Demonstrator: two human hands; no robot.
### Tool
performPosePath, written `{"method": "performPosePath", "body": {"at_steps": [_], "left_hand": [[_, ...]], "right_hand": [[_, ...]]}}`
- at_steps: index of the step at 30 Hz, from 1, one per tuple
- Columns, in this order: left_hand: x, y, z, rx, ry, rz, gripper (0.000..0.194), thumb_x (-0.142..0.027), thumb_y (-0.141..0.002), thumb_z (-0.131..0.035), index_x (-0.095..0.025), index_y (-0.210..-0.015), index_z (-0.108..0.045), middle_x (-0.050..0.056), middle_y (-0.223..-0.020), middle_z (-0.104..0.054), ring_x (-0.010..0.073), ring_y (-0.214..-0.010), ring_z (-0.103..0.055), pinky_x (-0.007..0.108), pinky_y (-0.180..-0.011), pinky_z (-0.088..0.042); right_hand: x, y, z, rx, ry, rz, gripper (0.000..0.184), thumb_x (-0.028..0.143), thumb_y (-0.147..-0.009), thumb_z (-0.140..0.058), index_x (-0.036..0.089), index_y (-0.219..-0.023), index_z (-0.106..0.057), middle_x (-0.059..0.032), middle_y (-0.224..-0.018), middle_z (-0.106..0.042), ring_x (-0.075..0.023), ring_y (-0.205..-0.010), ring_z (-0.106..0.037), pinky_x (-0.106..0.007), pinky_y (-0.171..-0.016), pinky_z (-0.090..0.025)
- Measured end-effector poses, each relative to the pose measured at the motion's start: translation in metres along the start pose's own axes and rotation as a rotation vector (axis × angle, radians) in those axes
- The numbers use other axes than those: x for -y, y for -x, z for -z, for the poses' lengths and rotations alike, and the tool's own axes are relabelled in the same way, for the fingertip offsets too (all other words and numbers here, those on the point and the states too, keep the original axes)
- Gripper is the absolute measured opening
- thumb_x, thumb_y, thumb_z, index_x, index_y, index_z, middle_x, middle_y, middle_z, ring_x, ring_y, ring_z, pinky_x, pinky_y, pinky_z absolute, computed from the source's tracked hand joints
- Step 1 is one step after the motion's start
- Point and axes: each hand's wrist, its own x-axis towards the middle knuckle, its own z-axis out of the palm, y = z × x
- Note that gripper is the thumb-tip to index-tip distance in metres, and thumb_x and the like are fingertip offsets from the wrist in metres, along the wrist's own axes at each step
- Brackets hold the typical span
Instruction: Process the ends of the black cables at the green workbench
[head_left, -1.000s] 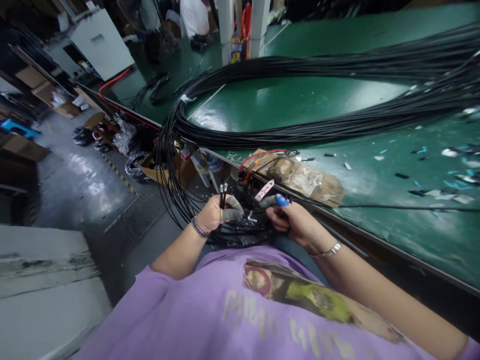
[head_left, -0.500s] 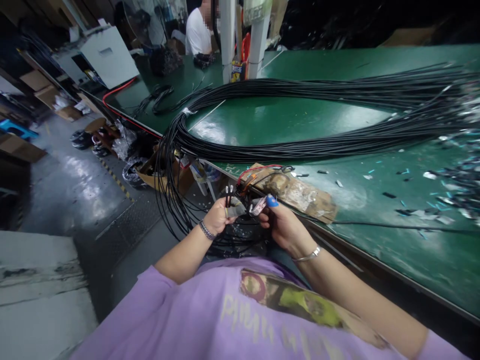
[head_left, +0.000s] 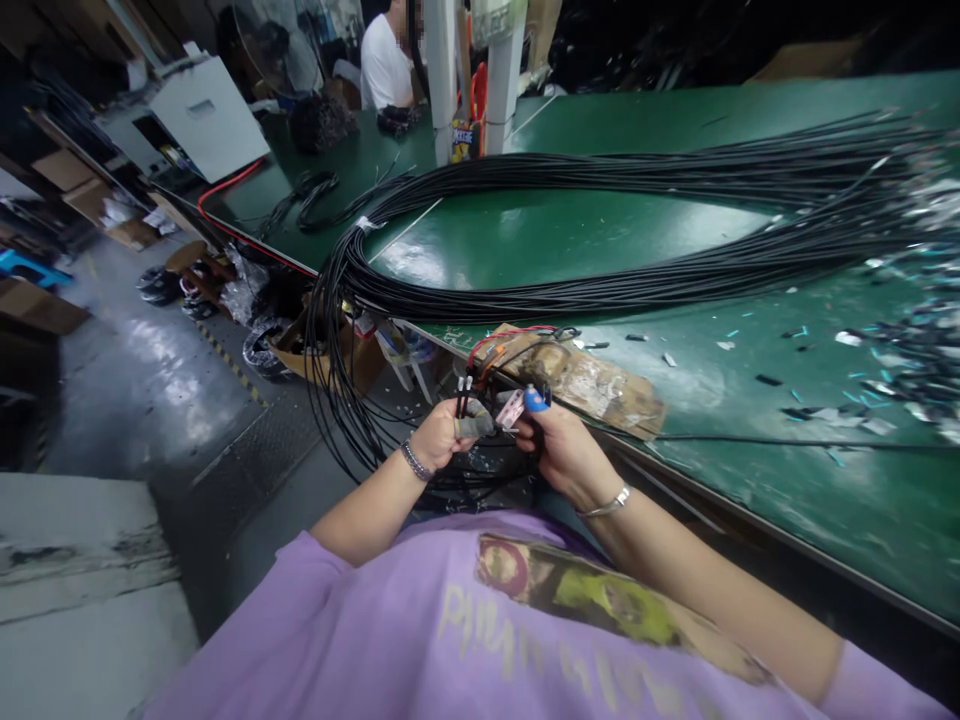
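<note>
My left hand (head_left: 437, 438) is closed around black cables (head_left: 462, 402) whose pale tips poke up above the fingers. A grey wrap covers one of its digits. Beside it, my right hand (head_left: 568, 448) pinches a small pinkish-white printed piece (head_left: 511, 409); whether it is a label or a tool part I cannot tell. A blue cover (head_left: 535, 400) sits on the right thumb, with a small dark bit at its edge. The two hands are close together at the bench edge, and the fingertips between them are partly hidden.
A long loop of black cable (head_left: 525, 300) lies on the green bench (head_left: 750, 380), its left end hanging over the edge. Near my hands is a taped brown block (head_left: 592, 380) with wires. Cut scraps (head_left: 892, 390) lie right. A person (head_left: 385, 62) is at the back.
The pinkish piece has turned more upright in my right fingers, and a dark bit now shows by the blue thumb. My left hand still grips the cables. The whole view has shifted slightly.
</note>
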Motion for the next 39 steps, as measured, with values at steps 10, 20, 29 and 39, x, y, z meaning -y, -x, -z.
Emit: {"method": "performPosePath", "body": {"at_steps": [10, 20, 29, 39], "left_hand": [[0.004, 0.006, 0.012, 0.096, -0.006, 0.023, 0.048, -0.042, -0.038, -0.086, -0.011, -0.059, -0.057, -0.006, -0.041, -0.044, 0.0003, -0.030, -0.026, 0.017, -0.033, -0.012], [0.009, 0.026, 0.017, 0.145, -0.161, 0.090, 0.046, -0.042, -0.038, -0.087, -0.010, -0.057, -0.059, -0.001, -0.051, -0.056, 0.0069, -0.046, -0.048, 0.020, -0.047, -0.037], [0.010, 0.033, 0.022, 0.139, -0.184, 0.036, 0.047, -0.047, -0.040, -0.086, -0.010, -0.057, -0.063, 0.000, -0.050, -0.056, 0.0061, -0.045, -0.046, 0.019, -0.045, -0.034], [-0.002, 0.024, 0.011, -0.100, -0.079, -0.099, 0.044, -0.043, -0.037, -0.086, -0.012, -0.057, -0.061, -0.005, -0.042, -0.049, 0.0010, -0.032, -0.029, 0.018, -0.034, -0.014]], "right_hand": [[-0.004, -0.001, 0.004, -0.038, -0.065, -0.104, 0.049, 0.061, -0.052, -0.076, 0.019, -0.062, -0.052, 0.0054, -0.054, -0.044, -0.0050, -0.043, -0.030, -0.019, -0.036, -0.014], [-0.013, 0.029, 0.018, 0.361, 0.266, -0.359, 0.052, 0.062, -0.052, -0.076, 0.015, -0.055, -0.053, 0.0042, -0.047, -0.048, -0.0028, -0.039, -0.028, -0.020, -0.038, -0.016], [-0.014, 0.020, 0.012, 0.031, 0.287, -0.139, 0.041, 0.046, -0.051, -0.078, 0.018, -0.054, -0.048, 0.0086, -0.043, -0.040, -0.0036, -0.041, -0.027, -0.020, -0.039, -0.019], [0.004, 0.004, 0.007, 0.099, 0.101, -0.095, 0.051, 0.067, -0.059, -0.068, 0.019, -0.063, -0.053, 0.0038, -0.056, -0.047, -0.0051, -0.041, -0.027, -0.020, -0.036, -0.013]]}}
